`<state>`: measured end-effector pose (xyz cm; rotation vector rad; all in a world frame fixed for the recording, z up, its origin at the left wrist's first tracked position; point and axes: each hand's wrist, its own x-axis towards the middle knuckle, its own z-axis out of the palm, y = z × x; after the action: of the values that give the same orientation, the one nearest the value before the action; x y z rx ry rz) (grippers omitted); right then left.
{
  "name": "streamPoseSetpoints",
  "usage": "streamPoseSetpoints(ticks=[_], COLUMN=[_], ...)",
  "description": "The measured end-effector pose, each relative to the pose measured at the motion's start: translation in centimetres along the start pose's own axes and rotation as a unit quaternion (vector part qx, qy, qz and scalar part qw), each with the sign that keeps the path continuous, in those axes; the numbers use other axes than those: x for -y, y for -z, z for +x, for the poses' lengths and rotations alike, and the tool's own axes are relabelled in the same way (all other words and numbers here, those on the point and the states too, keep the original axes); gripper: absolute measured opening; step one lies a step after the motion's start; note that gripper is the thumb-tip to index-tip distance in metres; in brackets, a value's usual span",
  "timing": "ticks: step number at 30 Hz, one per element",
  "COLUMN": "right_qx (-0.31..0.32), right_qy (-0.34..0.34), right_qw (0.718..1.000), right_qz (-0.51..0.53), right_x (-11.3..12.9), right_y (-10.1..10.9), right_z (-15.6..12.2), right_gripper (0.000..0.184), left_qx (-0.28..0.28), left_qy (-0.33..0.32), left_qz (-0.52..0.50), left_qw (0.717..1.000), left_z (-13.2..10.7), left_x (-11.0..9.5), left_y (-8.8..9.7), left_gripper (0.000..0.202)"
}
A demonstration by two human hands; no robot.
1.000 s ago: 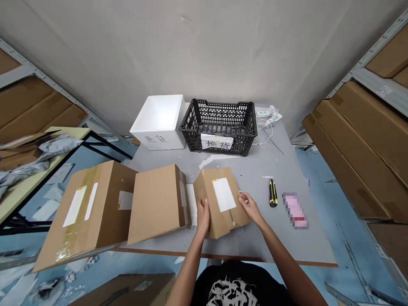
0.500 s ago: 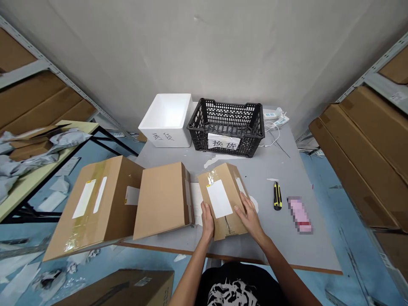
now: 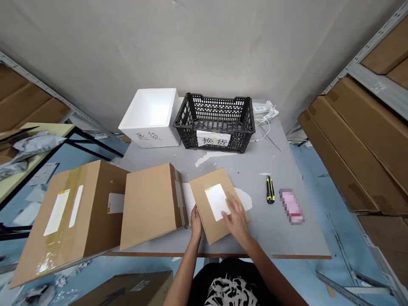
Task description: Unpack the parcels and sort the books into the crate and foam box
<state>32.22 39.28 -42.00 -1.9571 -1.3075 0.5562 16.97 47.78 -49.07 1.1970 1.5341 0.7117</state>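
Brown corrugated small carton (image 3: 204,199) lies flat on the grey table (image 3: 255,231) near its front edge, turned at a slant, with its white label (image 3: 214,199) facing up. The right hand (image 3: 236,221) spreads open over the top of the carton, partly covering the label; it is not clenched, just laid across the cardboard. The left hand (image 3: 196,225) stands against the carton's lower left edge, its fingers (image 3: 195,221) touching the side. Whether they grasp that edge or only steady it, I cannot tell.

As things lie, the top of the small carton shows no cut, so it looks unopened, though part of it is hidden under the right hand. The yellow-and-black utility knife (image 3: 270,190) lies well apart from both hands, just beside a pixelated pink packet (image 3: 291,207). Two large tan cardboard panels (image 3: 149,204) (image 3: 73,225) sit to the left — 1 carton with its flap open or 2 separate cartons, I cannot tell. At the back stand a white foam box (image 3: 149,134) and a black plastic crate (image 3: 191,131), their contents hard to make out from this angle.
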Motion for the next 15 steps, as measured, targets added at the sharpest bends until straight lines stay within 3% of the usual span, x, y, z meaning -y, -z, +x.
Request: streamPoseSetpoints(ticks=[4,8,11,15], right_qx=[-0.054,0.02,0.038,0.026], right_qy=[-0.118,-0.237,-0.246,-0.219], right_qw=[0.991,0.964,0.96,0.963], right_qz=[0.045,0.118,0.132,0.159], right_x=[-4.0,-5.6,-4.7,-3.3], right_y=[1.3,1.3,1.2,2.0], right_z=[3.6,6.9,7.5,5.3], right_gripper=[0.064,0.07,0.059,0.053], left_qx=[0.02,0.049,0.068,0.034], left_qy=[0.052,0.101,0.081,0.004], left_qz=[-0.066,-0.128,-0.161,-0.193], left_qw=[0.996,0.985,0.981,0.981], left_z=[0.6,1.1,1.1,-0.3], left_x=[-1.2,-3.2,-5.0,-6.0], left_y=[0.4,0.2,-0.2,-0.5], left_gripper=[0.054,0.061,0.065,0.064])
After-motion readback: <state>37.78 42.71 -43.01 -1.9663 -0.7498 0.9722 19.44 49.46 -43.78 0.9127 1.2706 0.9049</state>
